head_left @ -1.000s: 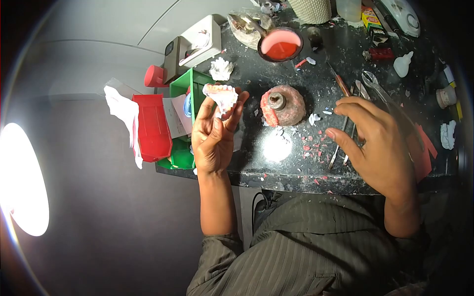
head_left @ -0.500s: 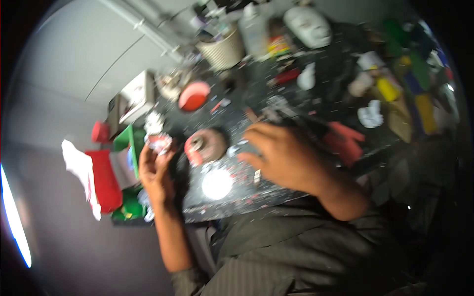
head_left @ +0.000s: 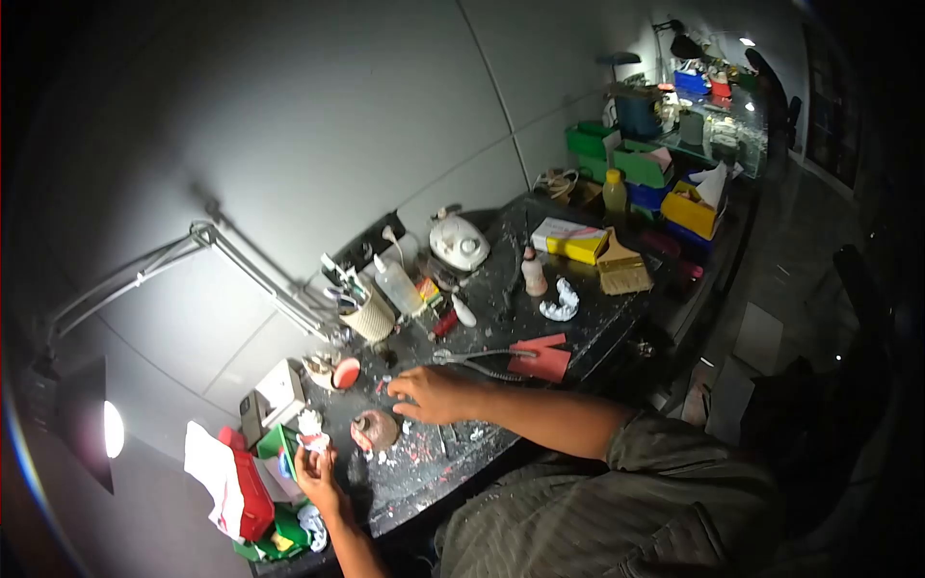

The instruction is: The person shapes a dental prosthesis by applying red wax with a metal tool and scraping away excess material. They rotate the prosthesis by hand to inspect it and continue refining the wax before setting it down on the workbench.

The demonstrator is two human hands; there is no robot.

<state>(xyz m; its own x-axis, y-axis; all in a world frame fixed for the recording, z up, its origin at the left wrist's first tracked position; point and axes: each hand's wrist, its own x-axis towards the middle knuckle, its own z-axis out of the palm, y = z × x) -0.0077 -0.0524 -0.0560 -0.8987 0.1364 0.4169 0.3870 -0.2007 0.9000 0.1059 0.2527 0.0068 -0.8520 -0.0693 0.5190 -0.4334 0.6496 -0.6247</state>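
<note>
My left hand (head_left: 320, 479) is closed around a small pink and white dental model (head_left: 313, 441), held up at the left end of the dark bench (head_left: 414, 486). To its right, a round pink-stained burner (head_left: 374, 431) with a knob on top stands on the bench. My right hand (head_left: 431, 395) is over the bench just beyond the burner, fingers bent and apart, with nothing visible in it. A long metal tool (head_left: 482, 362) lies past that hand, its far end by pink wax sheets (head_left: 541, 360).
A green bin (head_left: 279, 445) and a red box (head_left: 252, 496) crowd the left end. Behind stand a pink-lined cup (head_left: 345, 373), a woven tool pot (head_left: 370, 318) and a squeeze bottle (head_left: 397, 286). Rightward are a white horseshoe-shaped cast (head_left: 561, 301), a brush (head_left: 624, 272) and a yellow-white box (head_left: 570, 240).
The view has swung up and to the right, showing more wall and the far bench. My left hand still holds the dental model; my right hand stays open near the burner.
</note>
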